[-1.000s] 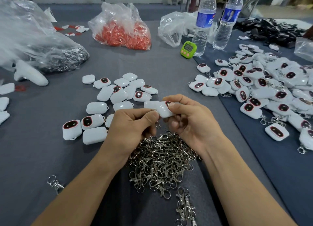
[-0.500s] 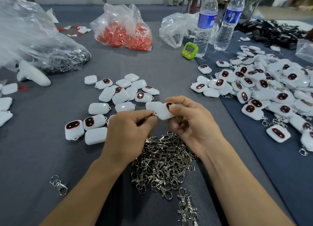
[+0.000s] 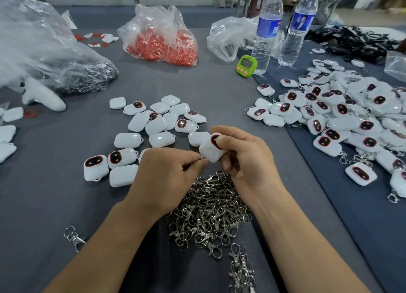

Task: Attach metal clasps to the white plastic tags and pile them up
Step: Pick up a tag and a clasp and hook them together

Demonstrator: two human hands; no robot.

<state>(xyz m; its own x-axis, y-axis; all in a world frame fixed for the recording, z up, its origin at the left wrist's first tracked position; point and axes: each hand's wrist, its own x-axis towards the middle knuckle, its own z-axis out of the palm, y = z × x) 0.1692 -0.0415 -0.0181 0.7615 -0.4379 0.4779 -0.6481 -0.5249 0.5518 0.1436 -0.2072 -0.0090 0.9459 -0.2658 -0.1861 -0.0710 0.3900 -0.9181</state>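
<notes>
Just above the heap of metal clasps (image 3: 208, 209), the right hand (image 3: 246, 160) grips 1 white tag (image 3: 211, 152) (dark oval up) while the left hand (image 3: 167, 171) pinches its lower corner between thumb and forefinger.

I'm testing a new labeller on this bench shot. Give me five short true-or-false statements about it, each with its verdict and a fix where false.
1. The right hand holds a white tag. True.
2. The left hand hangs open, well away from that tag. False: its fingertips pinch at the tag's lower corner.
3. The green timer stands beside a water bottle. True.
4. The heap of metal clasps lies beyond the timer. False: it lies near the person, just below the hands.
5. The big pile of tags lies to the person's right. True.
</notes>
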